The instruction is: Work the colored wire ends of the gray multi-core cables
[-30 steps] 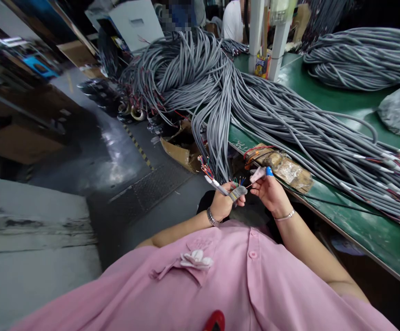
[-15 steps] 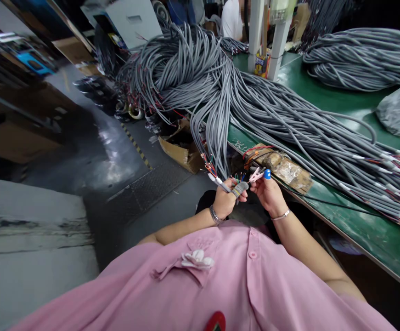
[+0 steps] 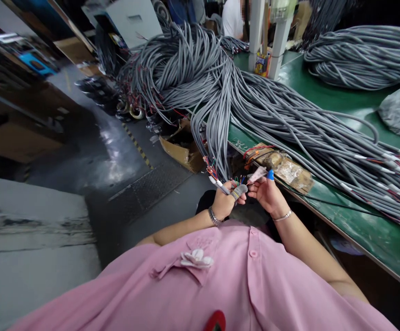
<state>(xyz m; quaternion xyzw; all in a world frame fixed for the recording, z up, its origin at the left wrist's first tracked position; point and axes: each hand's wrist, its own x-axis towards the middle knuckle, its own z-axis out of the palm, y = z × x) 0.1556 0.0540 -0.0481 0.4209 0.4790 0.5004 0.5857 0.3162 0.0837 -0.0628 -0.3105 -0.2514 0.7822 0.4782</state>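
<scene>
A: Noticed any change?

B: Only a slight one, over at the right hand (image 3: 270,198): turned a little, now presenting a broader, plainer face of the pale piece (image 3: 257,174) than a moment ago.

A: And at the left hand (image 3: 223,204)?

B: Hardly shifted. Still closed around a grey cable (image 3: 225,189), with a striped grey cover (image 3: 239,191) over the thumb. Above that grip, a little fan of coloured wires (image 3: 241,179), green and blue among them.

A: How about the fingers on the right?

B: Closed too, pinching the pale piece near the blue cover (image 3: 270,174) on the thumb. Too small to make out any working edge, or to name with confidence.

A: Meaning what for the work?

B: Probably just an adjustment at the same wire ends, judging by so small a turn. Impossible to call any wire finished from here. Worth noting a thin wire (image 3: 250,184) between the hands, though too fine to trace to either end.

A: Where, compared with the table (image 3: 353,211)?

B: In front of the near edge, held up off the surface. Beyond, on top, a taped cardboard piece (image 3: 296,174) and a long spread of grey cables (image 3: 285,112).
</scene>
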